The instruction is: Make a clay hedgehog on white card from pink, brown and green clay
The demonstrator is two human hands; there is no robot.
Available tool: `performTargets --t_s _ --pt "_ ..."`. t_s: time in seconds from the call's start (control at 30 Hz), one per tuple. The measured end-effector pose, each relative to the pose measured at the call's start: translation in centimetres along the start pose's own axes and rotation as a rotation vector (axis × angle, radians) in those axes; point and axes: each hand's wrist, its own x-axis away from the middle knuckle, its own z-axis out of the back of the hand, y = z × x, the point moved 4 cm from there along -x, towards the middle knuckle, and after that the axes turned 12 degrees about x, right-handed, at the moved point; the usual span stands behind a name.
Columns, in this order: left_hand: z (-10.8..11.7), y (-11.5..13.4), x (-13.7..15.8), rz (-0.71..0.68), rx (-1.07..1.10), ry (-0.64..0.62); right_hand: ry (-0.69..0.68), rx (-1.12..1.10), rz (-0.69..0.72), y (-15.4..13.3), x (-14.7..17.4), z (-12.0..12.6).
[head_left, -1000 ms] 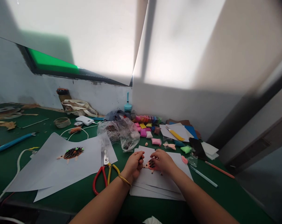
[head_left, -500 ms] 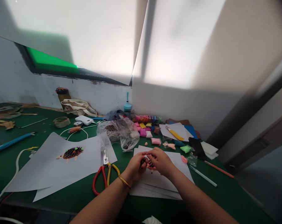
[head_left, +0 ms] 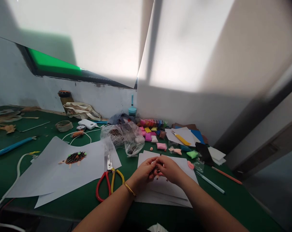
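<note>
Over the stack of white paper (head_left: 170, 195), my left hand (head_left: 144, 170) is closed round several dark, seed-like slivers (head_left: 151, 172), mostly hidden by the fingers. My right hand (head_left: 169, 167) meets it, thumb and fingers pinched together at the left fingertips; what they hold is too small to make out. Beneath the hands a pink clay shape (head_left: 161, 174) with small dark tips lies on the paper, largely covered. To the left, a finished-looking hedgehog figure (head_left: 75, 158) with dark spines and green dots rests on a white sheet (head_left: 51, 180).
Scissors (head_left: 109, 183) with red and yellow handles lie left of my hands. Behind are plastic bags (head_left: 126, 138), coloured clay packets (head_left: 148, 136) and a yellow cutter (head_left: 181, 139). A white pen (head_left: 210, 182) and an orange pencil (head_left: 227, 175) lie to the right.
The right hand has shifted slightly, its fingers curling closer over the left fingertips. The dark slivers in the left hand are more hidden now. The hedgehog figure and scissors have stayed put.
</note>
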Motion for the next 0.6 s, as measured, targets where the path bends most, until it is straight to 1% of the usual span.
performTargets --t_s 0.07,0.13,0.23,0.3,0.33,0.43,0.53,0.6 --pt "0.4 0.2 0.0 -0.02 0.021 0.055 0.116 0.135 -0.002 0.6 0.1 1.0" --pt "1.0 0.5 -0.1 -0.071 0.066 0.148 0.174 0.179 -0.053 1.8 0.1 1.7" --pt "2.4 1.0 -0.3 -0.159 0.137 0.321 0.154 0.139 -0.149 4.3 0.0 1.7" --pt "3.3 1.1 -0.4 -0.189 0.181 0.424 0.11 0.114 -0.182 5.6 0.0 1.1" --pt "3.6 1.1 -0.4 -0.192 0.2 0.456 0.086 0.105 -0.193 6.1 0.1 0.7" --pt "3.9 1.0 -0.5 -0.188 0.232 0.474 0.054 0.076 -0.208 6.7 0.2 -0.4" --pt "3.8 1.0 -0.5 -0.187 0.212 0.465 0.073 0.069 -0.204 6.3 0.3 -0.9" --pt "3.8 1.0 -0.5 -0.186 0.199 0.462 0.082 0.111 -0.193 5.9 0.2 -1.0"
